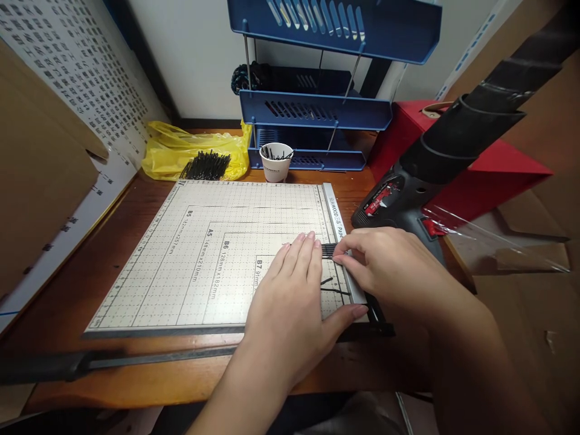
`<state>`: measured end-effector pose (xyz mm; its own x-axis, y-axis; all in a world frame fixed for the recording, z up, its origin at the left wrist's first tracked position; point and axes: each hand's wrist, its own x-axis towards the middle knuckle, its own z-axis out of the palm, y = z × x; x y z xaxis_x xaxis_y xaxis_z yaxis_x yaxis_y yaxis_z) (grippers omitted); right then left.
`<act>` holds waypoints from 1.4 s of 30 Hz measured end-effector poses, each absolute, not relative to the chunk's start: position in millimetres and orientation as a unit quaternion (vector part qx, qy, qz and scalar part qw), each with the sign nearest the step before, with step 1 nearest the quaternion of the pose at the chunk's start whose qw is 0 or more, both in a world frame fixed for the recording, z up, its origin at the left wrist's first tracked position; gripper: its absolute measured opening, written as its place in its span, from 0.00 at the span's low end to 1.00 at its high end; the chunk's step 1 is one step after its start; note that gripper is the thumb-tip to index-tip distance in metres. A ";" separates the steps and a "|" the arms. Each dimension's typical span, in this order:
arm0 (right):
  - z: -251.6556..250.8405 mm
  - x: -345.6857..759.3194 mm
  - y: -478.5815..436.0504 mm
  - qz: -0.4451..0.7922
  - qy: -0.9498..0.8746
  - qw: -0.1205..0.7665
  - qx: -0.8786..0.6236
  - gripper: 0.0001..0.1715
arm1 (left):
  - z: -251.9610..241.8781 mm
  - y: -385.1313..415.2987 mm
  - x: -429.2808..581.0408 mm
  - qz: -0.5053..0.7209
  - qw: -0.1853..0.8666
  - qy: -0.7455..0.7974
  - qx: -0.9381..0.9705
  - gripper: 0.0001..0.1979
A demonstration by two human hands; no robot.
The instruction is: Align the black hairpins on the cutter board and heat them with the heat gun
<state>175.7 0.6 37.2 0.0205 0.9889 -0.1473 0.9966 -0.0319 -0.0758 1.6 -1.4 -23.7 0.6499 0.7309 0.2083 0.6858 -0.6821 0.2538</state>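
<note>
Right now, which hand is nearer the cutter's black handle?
Left. The left hand rests on the board, to the right of the handle; the right hand is farther right, fingers at the black sticks.

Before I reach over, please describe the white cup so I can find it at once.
At the back of the table, find the blue tiered rack. The white cup stands before its lowest tier, right of the yellow bag. Unlike the crumpled bag, it is round and upright, with thin black pieces sticking out.
</note>
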 end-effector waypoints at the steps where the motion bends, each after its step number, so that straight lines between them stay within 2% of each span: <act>1: 37.7 177.0 0.0 -0.083 0.691 0.026 0.718 0.14 | -23.5 -1.5 1.6 0.147 0.077 0.391 0.905 0.48; 9: 37.5 186.1 -2.3 -0.109 0.669 -0.099 0.728 0.11 | -22.4 -1.7 1.5 0.149 0.073 0.391 0.905 0.48; 25: 35.6 184.3 5.9 -0.109 0.712 -0.012 0.694 0.15 | -20.7 -2.6 1.0 0.134 0.074 0.400 0.904 0.47; 27: 37.7 187.2 4.7 -0.110 0.707 -0.032 0.698 0.14 | -19.7 -2.2 1.7 0.126 0.083 0.401 0.904 0.48; 31: 41.8 193.9 3.9 -0.086 0.682 -0.137 0.713 0.12 | -19.1 -1.7 3.3 0.112 0.093 0.407 0.902 0.48; 33: 41.3 195.3 5.9 -0.090 0.681 -0.154 0.711 0.12 | -19.4 -1.8 3.5 0.110 0.092 0.408 0.901 0.48; 42: 34.1 192.6 26.7 -0.141 0.713 -0.063 0.684 0.14 | -19.3 -2.4 3.1 0.115 0.085 0.403 0.904 0.47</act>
<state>192.6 26.7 34.1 -0.0558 0.9932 -0.1026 0.9575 0.0241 -0.2875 3.1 -2.4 -19.3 0.6487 0.7482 0.1392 0.7091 -0.6606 0.2465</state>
